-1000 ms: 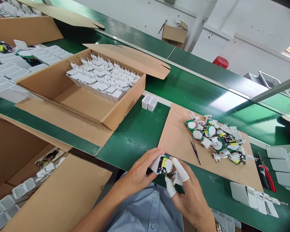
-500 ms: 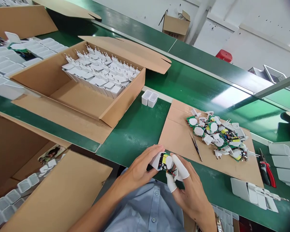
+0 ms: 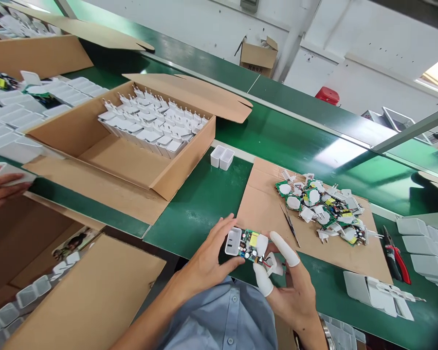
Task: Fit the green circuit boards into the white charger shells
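Observation:
My left hand [image 3: 213, 262] is closed around a white plastic charger case [image 3: 233, 241], its inside showing two slots. My right hand [image 3: 288, 282], with white finger cots on thumb and forefinger, grips a circuit board [image 3: 250, 245] by its right end. The board carries yellow and black parts and a white round pad, and its left end meets the case's edge. A white plug cover [image 3: 273, 264] hangs by wires beside the right fingers. Tweezers [image 3: 289, 225] lie on a cardboard sheet [image 3: 253, 204] beyond my hands.
A pile of wired boards [image 3: 323, 206] covers part of the cardboard sheet. Pliers [image 3: 396, 255] and white cases [image 3: 372, 291] lie to the right. Two small cases [image 3: 222, 157] stand near an open carton [image 3: 182, 170] of plug adapters. Far left, another person's hand [image 3: 2, 187] holds white pieces.
The case and board have turned, so the case's inside and more of the board show. My right fingers have spread slightly. Another person's hand has come in at the left edge.

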Demonstrator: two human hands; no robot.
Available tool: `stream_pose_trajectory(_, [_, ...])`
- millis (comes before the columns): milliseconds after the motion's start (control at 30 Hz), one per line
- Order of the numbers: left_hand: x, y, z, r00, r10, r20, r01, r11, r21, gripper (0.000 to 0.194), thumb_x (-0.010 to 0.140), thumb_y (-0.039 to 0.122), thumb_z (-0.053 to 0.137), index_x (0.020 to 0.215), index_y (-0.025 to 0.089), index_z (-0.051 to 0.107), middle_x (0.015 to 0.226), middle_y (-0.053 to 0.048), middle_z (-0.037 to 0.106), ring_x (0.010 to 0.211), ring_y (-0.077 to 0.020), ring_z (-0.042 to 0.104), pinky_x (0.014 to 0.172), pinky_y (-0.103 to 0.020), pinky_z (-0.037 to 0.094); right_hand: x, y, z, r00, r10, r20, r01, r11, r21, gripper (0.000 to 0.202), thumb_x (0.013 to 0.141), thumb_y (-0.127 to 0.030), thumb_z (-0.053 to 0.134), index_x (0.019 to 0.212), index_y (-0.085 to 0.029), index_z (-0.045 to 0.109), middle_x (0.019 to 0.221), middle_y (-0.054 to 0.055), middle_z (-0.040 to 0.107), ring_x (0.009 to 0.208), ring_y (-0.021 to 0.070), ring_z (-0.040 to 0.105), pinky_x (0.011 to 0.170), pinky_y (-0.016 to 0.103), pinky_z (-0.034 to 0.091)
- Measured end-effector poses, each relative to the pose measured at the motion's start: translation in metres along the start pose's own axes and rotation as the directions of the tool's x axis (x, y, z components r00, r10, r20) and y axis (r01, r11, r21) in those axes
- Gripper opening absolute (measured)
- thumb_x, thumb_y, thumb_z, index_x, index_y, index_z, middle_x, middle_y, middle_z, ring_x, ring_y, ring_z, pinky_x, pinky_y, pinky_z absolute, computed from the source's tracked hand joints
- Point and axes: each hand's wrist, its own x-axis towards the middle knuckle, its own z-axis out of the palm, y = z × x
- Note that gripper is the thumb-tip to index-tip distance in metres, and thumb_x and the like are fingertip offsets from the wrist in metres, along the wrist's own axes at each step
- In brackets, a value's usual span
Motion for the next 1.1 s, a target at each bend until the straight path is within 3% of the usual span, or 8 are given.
stream_pose_trajectory(133, [0.000, 0.015, -0.013, 0.997, 0.075, 0.000, -0.075, 0.993, -0.093, 0.085, 0.099, 0.038, 0.079, 0.170, 0.033, 0.032, 0.171, -0.014, 0.047, 0.168, -0.0371, 0.025, 0.135, -0.067, 0.030, -0.007, 0.002, 0.001, 1.000, 0.011, 0.009, -0.011, 0.996, 0.091, 0.064, 0.101, -0.019, 0.066, 0.161, -0.025, 0.048, 0.139, 0.015, 0.073, 0.102, 0.0210, 0.079, 0.081, 0.029, 0.070])
stream_pose_trajectory(233, [-0.004, 0.023, -0.018, 0.998, 0.064, 0.021, -0.059, 0.980, -0.192, 0.068, 0.103, 0.029, 0.073, 0.164, 0.034, 0.045, 0.159, -0.012, 0.062, 0.165, -0.0329, 0.035, 0.132, -0.059, 0.041, -0.011, 0.001, 0.000, 1.000, -0.001, 0.017, -0.002, 0.983, 0.183, 0.065, 0.101, -0.016, 0.066, 0.162, -0.026, 0.047, 0.141, 0.016, 0.072, 0.109, 0.0220, 0.078, 0.082, 0.029, 0.070])
stream_pose_trajectory(333, [-0.007, 0.026, -0.018, 0.999, 0.054, -0.004, -0.053, 0.951, -0.303, 0.063, 0.101, 0.027, 0.076, 0.159, 0.031, 0.053, 0.160, -0.013, 0.060, 0.157, -0.0326, 0.049, 0.124, -0.050, 0.053, -0.014, 0.001, 0.000, 0.999, -0.021, 0.036, 0.012, 0.969, 0.248, 0.067, 0.099, -0.011, 0.065, 0.162, -0.025, 0.047, 0.142, 0.017, 0.071, 0.117, 0.0232, 0.076, 0.085, 0.030, 0.070])
stream_pose_trajectory(667, [-0.008, 0.027, -0.013, 0.992, 0.102, -0.075, -0.121, 0.936, -0.330, 0.069, 0.098, 0.038, 0.082, 0.160, 0.031, 0.053, 0.151, -0.017, 0.065, 0.153, -0.0363, 0.051, 0.119, -0.053, 0.057, -0.019, 0.001, -0.002, 0.999, -0.037, 0.039, 0.025, 0.961, 0.275, 0.067, 0.097, -0.010, 0.066, 0.160, -0.025, 0.049, 0.140, 0.017, 0.072, 0.108, 0.0242, 0.077, 0.071, 0.029, 0.069])
stream_pose_trajectory(800, [-0.007, 0.014, -0.009, 0.997, 0.050, -0.053, -0.058, 0.984, -0.169, 0.120, 0.077, 0.054, 0.097, 0.173, 0.032, 0.028, 0.170, -0.020, 0.043, 0.159, -0.0436, 0.042, 0.125, -0.061, 0.048, -0.018, 0.002, -0.002, 0.999, -0.034, -0.001, 0.034, 0.975, 0.221, 0.069, 0.097, -0.009, 0.067, 0.161, -0.024, 0.049, 0.142, 0.019, 0.071, 0.108, 0.0242, 0.077, 0.073, 0.029, 0.069])
stream_pose_trajectory(900, [-0.005, 0.000, -0.002, 0.997, -0.012, -0.070, 0.011, 1.000, -0.009, 0.109, 0.088, 0.040, 0.091, 0.173, 0.035, 0.023, 0.162, -0.017, 0.053, 0.152, -0.0396, 0.051, 0.123, -0.061, 0.050, -0.014, 0.004, -0.001, 0.997, -0.070, -0.009, 0.071, 0.991, 0.111, 0.071, 0.097, -0.007, 0.066, 0.163, -0.023, 0.047, 0.141, 0.019, 0.070, 0.113, 0.0241, 0.076, 0.080, 0.030, 0.070])
stream_pose_trajectory(1000, [-0.003, -0.008, 0.004, 0.996, 0.057, -0.070, -0.055, 0.998, 0.030, 0.086, 0.100, 0.018, 0.071, 0.171, 0.036, 0.026, 0.152, -0.012, 0.064, 0.143, -0.0312, 0.061, 0.122, -0.054, 0.053, -0.008, 0.006, 0.001, 0.991, -0.132, 0.015, 0.132, 0.991, -0.005, 0.074, 0.097, -0.005, 0.065, 0.165, -0.024, 0.043, 0.138, 0.017, 0.072, 0.108, 0.0228, 0.077, 0.083, 0.032, 0.070])
stream_pose_trajectory(1100, [-0.003, -0.007, 0.006, 0.990, 0.114, -0.083, -0.112, 0.993, 0.028, 0.083, 0.099, 0.014, 0.069, 0.170, 0.034, 0.030, 0.154, -0.011, 0.063, 0.143, -0.0287, 0.061, 0.121, -0.048, 0.054, -0.005, 0.006, 0.001, 0.979, -0.201, 0.031, 0.203, 0.974, -0.104, 0.077, 0.097, -0.005, 0.065, 0.168, -0.023, 0.039, 0.137, 0.018, 0.072, 0.114, 0.0261, 0.076, 0.088, 0.038, 0.070])
